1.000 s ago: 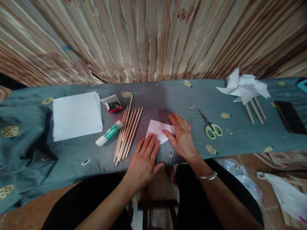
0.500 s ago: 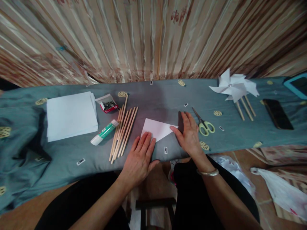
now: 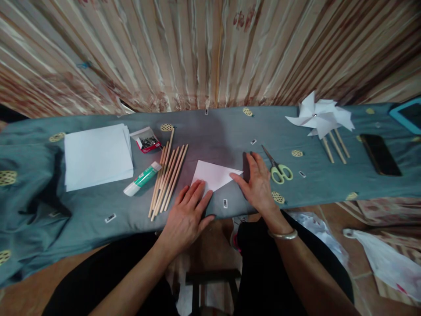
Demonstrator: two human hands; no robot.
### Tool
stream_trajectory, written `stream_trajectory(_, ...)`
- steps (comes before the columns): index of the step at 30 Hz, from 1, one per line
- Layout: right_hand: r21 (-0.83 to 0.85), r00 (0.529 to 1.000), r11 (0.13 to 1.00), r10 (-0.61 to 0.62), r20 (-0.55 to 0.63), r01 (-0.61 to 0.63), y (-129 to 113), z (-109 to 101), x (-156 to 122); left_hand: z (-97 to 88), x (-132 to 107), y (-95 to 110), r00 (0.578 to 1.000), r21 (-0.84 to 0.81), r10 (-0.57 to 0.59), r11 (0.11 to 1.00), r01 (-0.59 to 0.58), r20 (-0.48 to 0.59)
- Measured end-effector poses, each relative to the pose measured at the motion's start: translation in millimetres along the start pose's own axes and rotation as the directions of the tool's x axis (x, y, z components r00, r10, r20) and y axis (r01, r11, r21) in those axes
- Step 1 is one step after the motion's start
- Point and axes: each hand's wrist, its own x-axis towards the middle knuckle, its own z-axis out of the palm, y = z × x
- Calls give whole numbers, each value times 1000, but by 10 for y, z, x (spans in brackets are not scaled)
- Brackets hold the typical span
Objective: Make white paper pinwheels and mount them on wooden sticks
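Observation:
A folded piece of white paper [image 3: 215, 174], roughly a triangle, lies flat on the cloth-covered table between my hands. My left hand [image 3: 186, 215] rests with outstretched fingers on its lower left corner, partly hiding that edge. At the paper's pointed right end, the thumb of my right hand [image 3: 256, 182] touches the tip; its other fingers stretch forward on the cloth. Just right of that hand are scissors [image 3: 280, 170] with light green handles. Several wooden sticks [image 3: 169, 180] lie left of the paper, beside a green and white glue stick [image 3: 142, 179].
A stack of white paper [image 3: 98, 158] lies at the left, near a small red box [image 3: 148, 142] of metal pins or clips. White paper pinwheels [image 3: 317, 116] on sticks, a black phone [image 3: 380, 154] and a blue-edged device [image 3: 408, 117] lie at the right. A pleated curtain [image 3: 210, 52] hangs behind.
The view has shifted slightly. My right thumb has slid a little left along the paper's tip; my left hand stays on the lower left corner.

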Motion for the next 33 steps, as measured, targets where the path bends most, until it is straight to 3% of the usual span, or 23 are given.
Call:
stream_trajectory(9, 62, 998, 998, -18, -53, 21, 183, 11, 41, -178, -334, -157, 996, 24, 43, 999, -41, -80)
stream_trajectory(16, 78, 996, 997, 4, -90, 3, 127, -48, 56, -284, -379, -166, 989, -25, 16, 999, -20, -150)
stream_trajectory(20, 82, 988, 987, -132, -79, 138, -123, -180, -18, -283, -321, -191, 970, -118, -94, 991, 69, -225)
stream_trajectory(22, 115, 970, 964, -236, -54, 241, -288, -208, -104, -254, -268, -196, 965, -177, -170, 975, 135, -198)
stream_trajectory(26, 165, 901, 901, -421, 106, 402, -552, -159, -301, -171, -163, -192, 956, -306, -254, 931, 199, -149)
stream_trajectory(29, 152, 874, 889, -454, 173, 432, -623, -112, -390, -126, -108, -203, 937, -428, -323, 871, 241, -129)
stream_trajectory(33, 172, 891, 902, -424, 164, 397, -575, -123, -390, -93, -41, -227, 907, -498, -398, 820, 283, -139)
